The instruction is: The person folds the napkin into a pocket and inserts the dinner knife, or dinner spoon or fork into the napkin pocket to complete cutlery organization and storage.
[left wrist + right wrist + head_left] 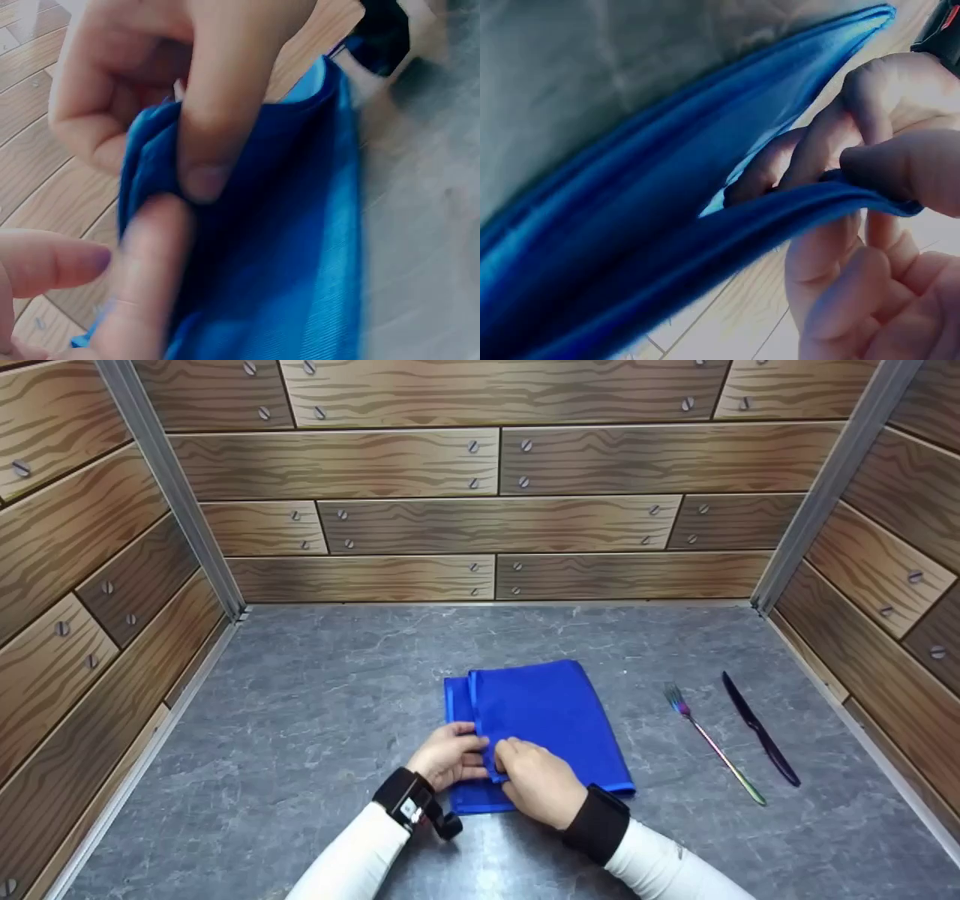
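Observation:
A folded blue cloth point(547, 712) lies on the grey table, its top layer set back from the left edge of the layer beneath. My right hand point(541, 781) pinches the near left corner of that top layer between thumb and curled fingers. In the right wrist view the pinched edge of the cloth point(705, 247) is lifted, leaving a gap over the lower layer. My left hand point(448, 756) is beside the same edge, palm turned toward it and fingers extended. One left finger point(146, 277) touches the lifted cloth in the left wrist view.
To the right of the cloth lie a fork point(709, 739) with a rainbow sheen and a dark knife point(759, 726), roughly side by side. Wood-patterned walls point(495, 525) enclose the table point(315, 690) at the back and both sides.

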Demonstrator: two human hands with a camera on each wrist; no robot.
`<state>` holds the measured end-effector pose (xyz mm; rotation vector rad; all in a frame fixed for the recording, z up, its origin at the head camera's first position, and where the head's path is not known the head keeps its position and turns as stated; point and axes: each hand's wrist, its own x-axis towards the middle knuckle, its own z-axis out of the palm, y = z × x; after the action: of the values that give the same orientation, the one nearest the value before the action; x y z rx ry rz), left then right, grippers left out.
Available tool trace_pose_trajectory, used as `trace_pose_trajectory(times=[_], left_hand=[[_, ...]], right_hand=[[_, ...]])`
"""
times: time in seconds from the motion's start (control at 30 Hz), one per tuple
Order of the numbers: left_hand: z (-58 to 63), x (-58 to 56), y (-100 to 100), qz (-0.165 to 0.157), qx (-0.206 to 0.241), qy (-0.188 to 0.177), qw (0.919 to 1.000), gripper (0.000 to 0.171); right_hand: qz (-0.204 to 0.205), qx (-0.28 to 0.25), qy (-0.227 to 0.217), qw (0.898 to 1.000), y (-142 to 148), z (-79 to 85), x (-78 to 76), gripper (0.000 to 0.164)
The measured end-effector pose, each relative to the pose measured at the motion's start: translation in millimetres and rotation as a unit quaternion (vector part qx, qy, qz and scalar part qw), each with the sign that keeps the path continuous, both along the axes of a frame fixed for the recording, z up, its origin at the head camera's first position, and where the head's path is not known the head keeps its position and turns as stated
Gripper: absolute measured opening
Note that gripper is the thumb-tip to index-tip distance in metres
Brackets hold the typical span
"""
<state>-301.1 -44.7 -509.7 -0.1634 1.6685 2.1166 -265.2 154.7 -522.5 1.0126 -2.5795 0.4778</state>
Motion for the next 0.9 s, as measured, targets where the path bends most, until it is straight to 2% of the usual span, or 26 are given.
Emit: trace_pose_trajectory(times=[0.03, 0.1, 0.13, 0.17, 0.23, 0.3, 0.37, 0.4, 0.47, 0.53, 0.6, 0.67, 0.73, 0.8, 0.9], left_hand=[[1.9, -4.9, 0.1, 0.004, -0.008, -0.002, 1.0, 0.062], [7.7, -17.0, 0.4, 0.017, -0.041, 0.001, 0.999, 0.058], [10.1, -24.7, 1.1, 0.027, -0.059, 0.005, 0.9979, 0.057], [12.2, -33.2, 2.0, 0.04, -0.075, 0.012, 0.9963, 0.056], [14.3, -53.1, 2.9, 0.06, -0.129, 0.031, 0.9893, 0.059], [3.5, -80.1, 2.6, 0.077, -0.199, 0.065, 0.9748, 0.06], [-12.3, -106.1, 0.5, 0.087, -0.276, 0.107, 0.9514, 0.063], [-21.8, -118.4, -1.7, 0.089, -0.311, 0.125, 0.938, 0.064], [-42.1, -141.5, -7.5, 0.094, -0.359, 0.161, 0.9146, 0.064], [-53.5, -157.5, -14.8, 0.093, -0.374, 0.198, 0.9016, 0.059], [-61.3, -171.6, -22.8, 0.088, -0.366, 0.225, 0.8986, 0.051], [-64.1, -181.3, -31.3, 0.086, -0.362, 0.25, 0.894, 0.043], [-63.7, -184.1, -39.9, 0.08, -0.366, 0.264, 0.8887, 0.038], [-60.0, -177.8, -47.5, 0.075, -0.379, 0.263, 0.8839, 0.035], [-49.1, -157.8, -55.8, 0.067, -0.388, 0.243, 0.8866, 0.03]], right_hand=[[0.0, 0.005, -0.003, 1.0, -0.9, 8.9, 4.6, 0.037], [0.009, -0.001, 0.025, 1.0, 0.9, 6.9, 2.5, 0.038], [0.012, -0.002, 0.029, 1.0, -0.1, 17.0, 8.5, 0.037], [0.022, -0.006, 0.044, 0.999, 3.3, 7.2, 2.1, 0.034], [0.028, -0.013, 0.055, 0.998, 4.4, 7.0, 1.4, 0.035], [0.028, -0.013, 0.05, 0.998, 3.0, 16.7, 6.9, 0.034], [0.027, -0.007, 0.045, 0.999, 1.5, 22.7, 9.8, 0.032], [0.02, -0.005, 0.037, 0.999, -1.8, 34.2, 17.0, 0.033], [0.02, 0.0, 0.037, 0.999, -3.9, 39.8, 20.3, 0.03], [0.022, -0.002, 0.045, 0.999, -5.2, 43.7, 22.9, 0.028], [0.025, -0.013, 0.06, 0.998, -6.6, 46.1, 24.6, 0.028], [0.029, -0.025, 0.075, 0.996, -8.8, 47.7, 25.0, 0.029], [0.033, -0.035, 0.08, 0.996, -12.8, 50.2, 25.6, 0.029], [0.036, -0.039, 0.066, 0.996, -18.6, 50.9, 25.2, 0.027], [0.043, -0.04, 0.018, 0.998, -27.4, 40.8, 21.5, 0.023]])
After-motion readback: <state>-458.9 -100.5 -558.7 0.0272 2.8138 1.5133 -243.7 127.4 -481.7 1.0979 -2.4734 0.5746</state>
